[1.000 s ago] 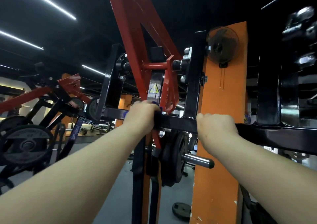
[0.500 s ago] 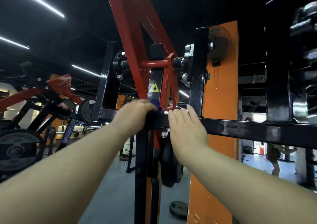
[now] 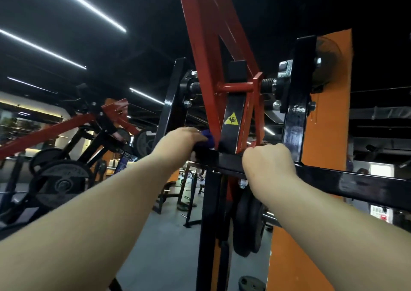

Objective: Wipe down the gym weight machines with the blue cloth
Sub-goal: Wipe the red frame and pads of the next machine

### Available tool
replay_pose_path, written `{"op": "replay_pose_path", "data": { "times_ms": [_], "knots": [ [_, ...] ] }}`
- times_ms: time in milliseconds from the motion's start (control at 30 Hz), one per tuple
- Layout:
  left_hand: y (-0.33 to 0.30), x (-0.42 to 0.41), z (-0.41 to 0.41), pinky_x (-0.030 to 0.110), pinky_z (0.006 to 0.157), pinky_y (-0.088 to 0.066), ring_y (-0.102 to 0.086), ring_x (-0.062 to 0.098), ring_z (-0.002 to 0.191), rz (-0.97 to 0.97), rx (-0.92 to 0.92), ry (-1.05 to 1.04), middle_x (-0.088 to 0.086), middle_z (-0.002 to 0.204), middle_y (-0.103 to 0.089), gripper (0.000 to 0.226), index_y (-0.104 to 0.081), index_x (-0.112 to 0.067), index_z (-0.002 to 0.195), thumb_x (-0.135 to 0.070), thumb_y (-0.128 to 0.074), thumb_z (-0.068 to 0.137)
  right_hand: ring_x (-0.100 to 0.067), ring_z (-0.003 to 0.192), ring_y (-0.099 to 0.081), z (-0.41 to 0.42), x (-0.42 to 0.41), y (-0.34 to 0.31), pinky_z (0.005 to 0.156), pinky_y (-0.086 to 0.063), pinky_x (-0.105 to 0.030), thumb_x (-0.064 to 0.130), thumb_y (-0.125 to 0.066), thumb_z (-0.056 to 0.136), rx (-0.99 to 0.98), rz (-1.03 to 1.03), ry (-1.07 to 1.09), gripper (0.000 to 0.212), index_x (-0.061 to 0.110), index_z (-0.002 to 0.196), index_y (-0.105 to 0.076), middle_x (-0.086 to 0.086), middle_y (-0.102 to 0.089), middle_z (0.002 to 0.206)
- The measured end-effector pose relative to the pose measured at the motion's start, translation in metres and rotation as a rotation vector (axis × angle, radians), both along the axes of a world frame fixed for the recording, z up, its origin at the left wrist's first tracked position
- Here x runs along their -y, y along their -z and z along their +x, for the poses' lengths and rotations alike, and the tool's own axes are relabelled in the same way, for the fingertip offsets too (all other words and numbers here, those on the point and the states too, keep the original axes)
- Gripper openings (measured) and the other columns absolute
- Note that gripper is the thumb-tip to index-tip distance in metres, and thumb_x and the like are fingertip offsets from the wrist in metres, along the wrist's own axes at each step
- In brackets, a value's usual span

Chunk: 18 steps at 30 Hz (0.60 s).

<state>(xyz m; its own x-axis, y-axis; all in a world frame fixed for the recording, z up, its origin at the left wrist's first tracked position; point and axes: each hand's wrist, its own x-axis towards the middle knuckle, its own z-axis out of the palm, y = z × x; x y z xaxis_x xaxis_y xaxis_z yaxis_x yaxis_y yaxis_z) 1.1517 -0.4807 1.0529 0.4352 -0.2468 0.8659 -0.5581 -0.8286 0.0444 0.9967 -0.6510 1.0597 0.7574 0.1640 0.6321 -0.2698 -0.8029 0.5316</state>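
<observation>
My right hand (image 3: 268, 165), flat on the black crossbar (image 3: 347, 182) half a second ago, is now curled over it – a brace, I judge. My left hand (image 3: 178, 145) still grips the blue cloth (image 3: 208, 139) against the crossbar beside the red lever arm (image 3: 201, 52) – wiping continues here.

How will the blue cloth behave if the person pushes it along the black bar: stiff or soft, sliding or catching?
The blue cloth shows as a crumpled bunch under the left hand, so it is probably soft and floppy. The black bar looks glossy, so the cloth would likely slide easily. It may snag where the red frame meets the bar.
</observation>
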Motion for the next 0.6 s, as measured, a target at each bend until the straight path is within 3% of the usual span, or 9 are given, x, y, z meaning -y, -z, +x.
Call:
{"op": "replay_pose_path", "data": {
  "times_ms": [100, 167, 267, 300, 367, 467, 500, 600],
  "knots": [
    [0.015, -0.013, 0.011, 0.043, 0.091, -0.051, -0.057, 0.026, 0.110, -0.123, 0.080, -0.206, 0.000, 0.121, -0.059, 0.050, -0.064, -0.028, 0.125, 0.000, -0.062, 0.083, -0.025, 0.082, -0.052, 0.002, 0.003, 0.001, 0.080, -0.035, -0.032, -0.001, -0.054, 0.086, 0.022, 0.003, -0.035, 0.020, 0.015, 0.091, -0.043, -0.001, -0.060, 0.093],
    [0.019, -0.002, 0.007, 0.041, 0.094, -0.050, -0.057, 0.023, 0.113, -0.185, 0.102, -0.071, -0.003, 0.124, -0.060, 0.050, -0.067, -0.025, 0.122, 0.004, -0.063, 0.081, -0.024, 0.077, -0.050, 0.002, 0.005, 0.002, 0.077, -0.035, -0.031, -0.001, -0.054, 0.086, 0.026, -0.007, -0.057, 0.020, 0.015, 0.090, -0.043, 0.001, -0.053, 0.084],
    [0.014, 0.000, 0.004, 0.037, 0.094, -0.051, -0.060, 0.017, 0.110, -0.032, 0.175, 0.137, -0.006, 0.119, -0.065, 0.050, -0.073, -0.022, 0.112, 0.009, -0.069, 0.073, -0.018, 0.061, -0.042, 0.003, 0.009, 0.003, 0.073, -0.032, -0.030, -0.002, -0.052, 0.085, 0.036, -0.025, -0.070, 0.025, 0.014, 0.075, -0.037, 0.002, -0.042, 0.070],
    [0.011, -0.010, 0.008, 0.036, 0.096, -0.050, -0.060, 0.015, 0.110, -0.015, 0.157, 0.106, -0.007, 0.120, -0.065, 0.051, -0.072, -0.024, 0.113, 0.008, -0.069, 0.074, -0.018, 0.058, -0.038, 0.004, 0.010, 0.003, 0.073, -0.032, -0.030, -0.003, -0.051, 0.085, 0.042, -0.026, -0.074, 0.029, 0.014, 0.070, -0.032, 0.001, -0.039, 0.068],
    [0.004, -0.028, 0.005, 0.033, 0.096, -0.050, -0.061, 0.016, 0.110, 0.001, 0.004, -0.064, -0.006, 0.121, -0.064, 0.049, -0.068, -0.030, 0.118, -0.002, -0.072, 0.078, -0.019, 0.064, -0.046, 0.005, 0.010, 0.002, 0.074, -0.032, -0.030, -0.002, -0.051, 0.085, 0.045, -0.017, -0.098, 0.034, 0.013, 0.068, -0.026, 0.000, -0.035, 0.067],
    [-0.018, -0.026, -0.010, 0.021, 0.062, -0.054, -0.065, 0.015, 0.077, -0.266, -0.300, -0.099, 0.001, 0.092, -0.066, 0.015, -0.070, -0.024, 0.096, -0.014, -0.065, 0.088, -0.023, 0.081, -0.058, 0.005, 0.008, 0.004, 0.076, -0.033, -0.031, 0.001, -0.051, 0.087, 0.033, -0.025, -0.107, 0.036, 0.012, 0.068, -0.023, -0.001, -0.043, 0.073],
    [-0.025, -0.015, -0.015, 0.025, 0.058, -0.055, -0.065, 0.018, 0.071, -0.323, -0.307, -0.082, 0.003, 0.089, -0.066, 0.015, -0.072, -0.019, 0.093, -0.010, -0.062, 0.089, -0.024, 0.086, -0.060, 0.006, 0.008, 0.005, 0.076, -0.033, -0.031, 0.001, -0.051, 0.087, 0.030, -0.026, -0.107, 0.035, 0.011, 0.068, -0.023, -0.001, -0.047, 0.075],
    [-0.047, 0.025, -0.019, 0.036, 0.071, -0.058, -0.068, 0.026, 0.079, -0.361, -0.142, 0.066, 0.005, 0.095, -0.069, 0.034, -0.074, -0.020, 0.097, 0.004, -0.053, 0.087, -0.024, 0.086, -0.060, 0.008, 0.010, 0.004, 0.075, -0.032, -0.031, -0.001, -0.051, 0.086, 0.032, -0.025, -0.105, 0.033, 0.011, 0.070, -0.025, -0.002, -0.047, 0.076]
  ]
}}
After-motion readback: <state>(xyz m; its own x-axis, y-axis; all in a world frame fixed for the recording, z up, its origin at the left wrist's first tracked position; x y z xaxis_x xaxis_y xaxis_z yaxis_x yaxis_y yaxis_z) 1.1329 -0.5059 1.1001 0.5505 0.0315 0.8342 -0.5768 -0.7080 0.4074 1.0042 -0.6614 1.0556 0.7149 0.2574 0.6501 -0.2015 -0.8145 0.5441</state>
